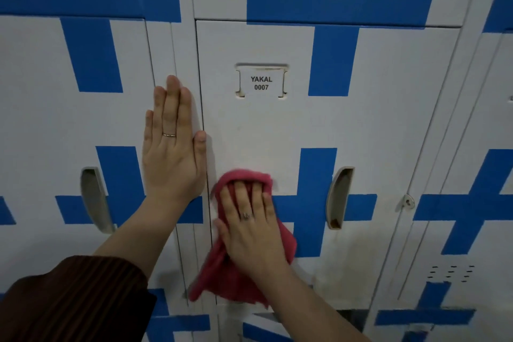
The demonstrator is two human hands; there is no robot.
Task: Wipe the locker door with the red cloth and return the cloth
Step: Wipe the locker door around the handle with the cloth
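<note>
Right up against a bank of white metal lockers [39, 125], crossed all over with broad blue bands [333, 61], under dim greyish light toward the right edge. Facing the middle locker door [263, 125], marked by a framed label [261, 83] reading YAKAL 0007. Low on that door, toward its left side: red cloth [216, 272], spread under the right hand [249, 228], fingers straight and close together, pressing the fabric flat to the metal without curling round it; top fold bunched over the fingertips and blurred, loose tail hanging below the wrist. Left hand [172, 147] laid flat on the upright strip just left of the door, fingers straight and together, holding nothing, thumb tip at the seam by the door's edge. Thin ring [169, 135] on a left finger, another on the right hand. Dark brown ribbed sleeve [69, 300] at the lower left corner, ending partway up the left forearm. Right of the cloth and apart from it, a recessed grey handle [339, 197] with brownish grime at its bottom end; a matching one on the neighbouring locker to the left. Further right, a small round keyhole cover [407, 202] on the frame, and short vent slots [451, 273] lower down. Faint yellowish staining [347, 247] on the door below the handle
</note>
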